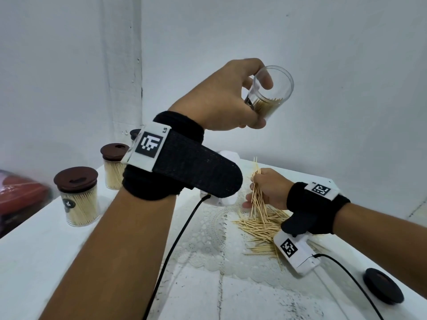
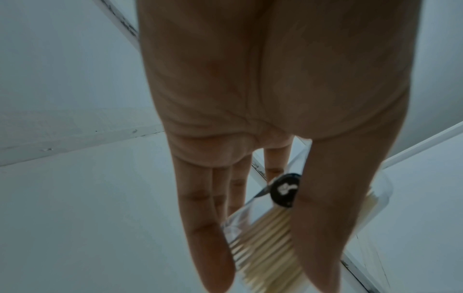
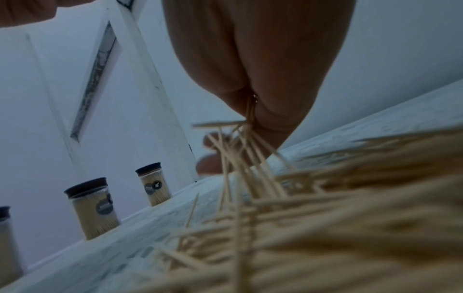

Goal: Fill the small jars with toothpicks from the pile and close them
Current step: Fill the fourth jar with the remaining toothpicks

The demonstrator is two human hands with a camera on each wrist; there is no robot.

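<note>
**Loose bunch, tilted jar: where the spill could come from**

The left hand (image 1: 227, 98) is raised well above the desk (image 1: 46, 250), fingers and thumb curled round an open jar (image 1: 270, 93) that is tilted, mouth toward the right, and only partly filled with toothpicks. The right hand (image 1: 269, 188) is low at the far side of the pile (image 1: 261, 227), fingers closed on a ragged bunch (image 1: 256, 197) whose sticks splay at different angles; several lower ends reach down to the pile.

The likeliest trouble is the bunch itself. The sticks are not aligned, so on the lift some may slip out, and crossed ends could catch on the rim instead of sliding in. The jar's tilt is a second risk: tipped further, the toothpicks already inside could slide out.

A dark lid (image 1: 383, 286) lies near right on the desk, apart from the pile, so closing waits. Three filled, capped jars (image 1: 78, 199) stand at the left, near the edge, where a passing forearm might knock them.
</note>
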